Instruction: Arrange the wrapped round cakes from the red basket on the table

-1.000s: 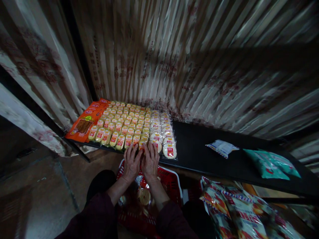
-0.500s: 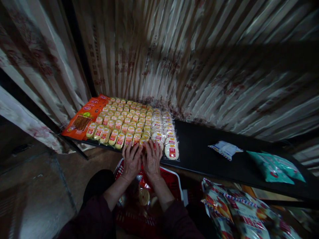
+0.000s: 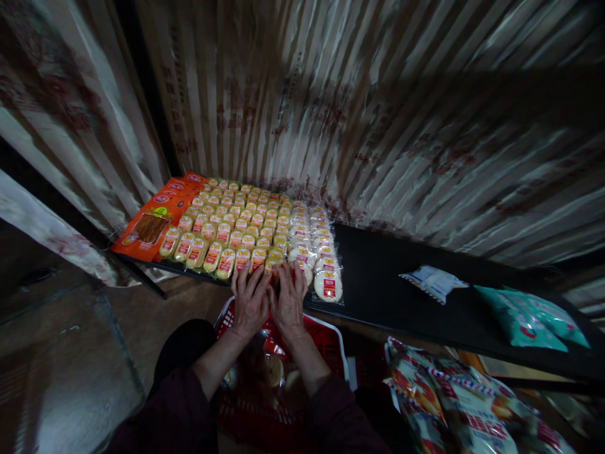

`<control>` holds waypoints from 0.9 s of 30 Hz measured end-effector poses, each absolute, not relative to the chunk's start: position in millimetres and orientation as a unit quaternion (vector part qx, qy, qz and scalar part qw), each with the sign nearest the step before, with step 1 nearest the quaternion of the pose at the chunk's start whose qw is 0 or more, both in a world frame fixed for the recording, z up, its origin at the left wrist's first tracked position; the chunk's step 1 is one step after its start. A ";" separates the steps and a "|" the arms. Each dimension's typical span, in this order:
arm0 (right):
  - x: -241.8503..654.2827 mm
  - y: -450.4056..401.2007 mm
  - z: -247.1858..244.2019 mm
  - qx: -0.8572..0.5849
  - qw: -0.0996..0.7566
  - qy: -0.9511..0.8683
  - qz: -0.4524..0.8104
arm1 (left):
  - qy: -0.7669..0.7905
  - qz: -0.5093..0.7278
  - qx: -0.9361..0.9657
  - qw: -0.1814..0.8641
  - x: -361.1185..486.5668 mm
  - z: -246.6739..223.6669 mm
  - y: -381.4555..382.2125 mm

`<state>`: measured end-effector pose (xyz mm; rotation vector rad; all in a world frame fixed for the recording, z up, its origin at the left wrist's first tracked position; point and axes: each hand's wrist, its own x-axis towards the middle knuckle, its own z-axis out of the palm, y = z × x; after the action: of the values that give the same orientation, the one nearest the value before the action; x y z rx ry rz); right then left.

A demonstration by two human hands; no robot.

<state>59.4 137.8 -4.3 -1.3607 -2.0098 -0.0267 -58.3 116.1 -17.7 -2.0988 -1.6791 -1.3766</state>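
My left hand (image 3: pixel 250 301) and my right hand (image 3: pixel 287 300) lie side by side at the front edge of the shelf, thumbs close together. Their fingers are stretched out and slightly apart, with the fingertips touching the front packs. Under and beyond them, rows of small yellow wrapped cakes (image 3: pixel 223 233) with red-and-white labels cover the shelf. Right of these come rows of round white wrapped cakes (image 3: pixel 328 285), partly behind my right fingers. Below my wrists stands a red basket (image 3: pixel 344 356) with a white rim, holding several wrapped round pieces in shadow.
Orange snack packs (image 3: pixel 150 226) lie at the left end of the black shelf (image 3: pixel 373 277). Farther right are a white-and-blue packet (image 3: pixel 435 282) and teal packets (image 3: pixel 529 318). Large printed bags (image 3: pixel 467 403) stand below at the right. Striped sheeting (image 3: pixel 302 94) hangs behind.
The view has shifted slightly, so the right-hand packets sit farther right. Both hands remain at the front edge of the packs, with almost the same finger positions.
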 end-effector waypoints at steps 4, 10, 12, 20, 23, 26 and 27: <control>59.5 139.5 -5.0 -0.529 0.345 -0.776 -0.010 | -0.551 -0.458 -0.695 0.056 -58.1 -17.2 117.1; 59.5 142.4 -5.5 -0.525 0.337 -0.782 -0.007 | -0.561 -0.457 -0.689 0.042 -56.3 -19.0 118.9; 58.8 142.5 -5.6 -0.530 0.334 -0.780 -0.006 | -0.558 -0.462 -0.688 0.042 -55.4 -19.1 119.8; 58.5 141.5 -10.3 -0.522 0.345 -0.780 -0.014 | -0.562 -0.460 -0.685 0.050 -53.1 -17.4 120.5; 59.2 141.3 -11.0 -0.520 0.353 -0.778 -0.024 | -0.564 -0.462 -0.682 0.062 -52.4 -16.4 120.7; 59.8 140.4 -9.4 -0.514 0.355 -0.780 -0.039 | -0.565 -0.461 -0.680 0.074 -51.7 -16.7 121.7; 60.0 139.9 -8.5 -0.512 0.355 -0.781 -0.043 | -0.565 -0.461 -0.680 0.079 -51.6 -17.3 122.1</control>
<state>60.0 139.9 -8.5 -1.3230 -2.0191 -0.1113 -51.6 122.1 -17.3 -2.0362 -1.6899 -1.3787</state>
